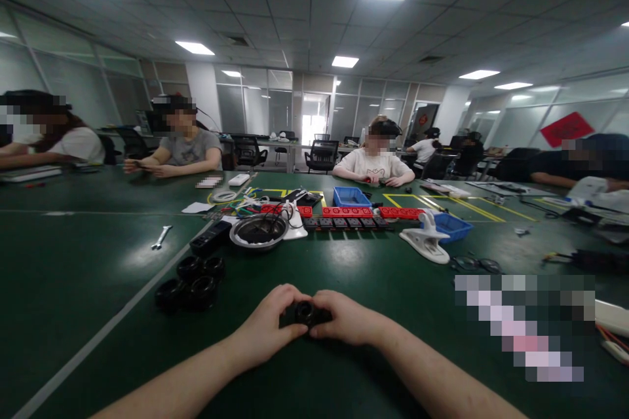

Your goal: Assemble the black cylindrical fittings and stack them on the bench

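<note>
Both hands meet over the green table around a small black round part (305,313) with a hole in its centre. My left hand (270,319) pinches it from the left, thumb below and fingers above. From the right, my right hand (344,316) grips it with fingertips and thumb. Parts of its rim are hidden behind the fingers. To the left of my left hand sits a cluster of several black ring-shaped parts (200,288), shiny and larger-looking than the held one.
A wrench (162,237) lies at the left. Beyond my hands are a metal bowl (259,245), red power strips (346,212), a blue tray (350,197), a second blue tray (453,228) and a white clamp base (427,242). Co-workers sit across the table.
</note>
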`<state>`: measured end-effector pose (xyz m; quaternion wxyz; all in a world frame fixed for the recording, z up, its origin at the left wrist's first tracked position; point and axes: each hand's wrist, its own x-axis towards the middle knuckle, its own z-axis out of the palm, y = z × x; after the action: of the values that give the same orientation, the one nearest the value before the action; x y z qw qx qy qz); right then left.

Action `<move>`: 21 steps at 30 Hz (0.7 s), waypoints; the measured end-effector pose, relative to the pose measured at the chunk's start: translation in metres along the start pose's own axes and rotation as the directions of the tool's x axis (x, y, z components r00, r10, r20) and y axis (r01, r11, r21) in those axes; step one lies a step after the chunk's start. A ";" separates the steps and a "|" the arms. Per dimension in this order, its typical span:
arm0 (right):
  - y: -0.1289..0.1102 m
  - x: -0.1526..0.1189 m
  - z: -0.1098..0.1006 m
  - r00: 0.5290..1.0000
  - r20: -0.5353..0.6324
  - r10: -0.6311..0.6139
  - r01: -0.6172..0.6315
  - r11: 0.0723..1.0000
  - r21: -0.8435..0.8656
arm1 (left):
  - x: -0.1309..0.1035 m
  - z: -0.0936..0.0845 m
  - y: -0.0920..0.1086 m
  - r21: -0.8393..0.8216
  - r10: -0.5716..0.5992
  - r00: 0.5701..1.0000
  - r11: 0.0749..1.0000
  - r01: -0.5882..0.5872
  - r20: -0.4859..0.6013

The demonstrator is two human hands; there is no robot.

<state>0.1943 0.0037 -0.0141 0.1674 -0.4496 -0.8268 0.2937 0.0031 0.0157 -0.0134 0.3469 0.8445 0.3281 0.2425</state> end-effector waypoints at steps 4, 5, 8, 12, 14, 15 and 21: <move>-0.004 0.001 0.006 0.994 -0.024 0.111 -0.111 0.993 -0.028 | 0.000 0.006 0.001 0.057 -0.061 0.997 0.996 0.064 -0.048; -0.006 0.001 0.009 0.987 -0.055 0.150 -0.153 0.986 -0.066 | 0.000 0.008 0.000 0.067 -0.077 0.995 0.994 0.081 -0.068; -0.013 0.002 0.018 0.961 -0.189 0.204 -0.244 0.945 -0.218 | -0.001 0.011 -0.001 0.078 -0.098 0.989 0.991 0.107 -0.111; -0.019 -0.001 0.020 0.970 -0.201 0.140 -0.190 0.947 -0.258 | -0.002 0.009 -0.001 0.065 -0.086 0.992 0.994 0.092 -0.096; -0.017 -0.002 0.015 0.985 -0.148 0.090 -0.117 0.976 -0.185 | -0.002 0.007 0.000 0.054 -0.086 0.993 0.994 0.090 -0.075; -0.015 -0.003 0.012 0.991 -0.114 0.069 -0.084 0.987 -0.133 | -0.002 0.006 0.001 0.048 -0.085 0.994 0.995 0.088 -0.064; 0.001 -0.001 0.002 0.998 0.026 0.055 -0.058 0.992 0.113 | 0.000 0.003 0.001 0.023 -0.062 0.998 0.998 0.063 -0.006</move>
<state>0.1944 0.0030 -0.0166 0.1749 -0.4592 -0.7975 0.3502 0.0055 0.0140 -0.0150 0.3437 0.8372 0.3580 0.2299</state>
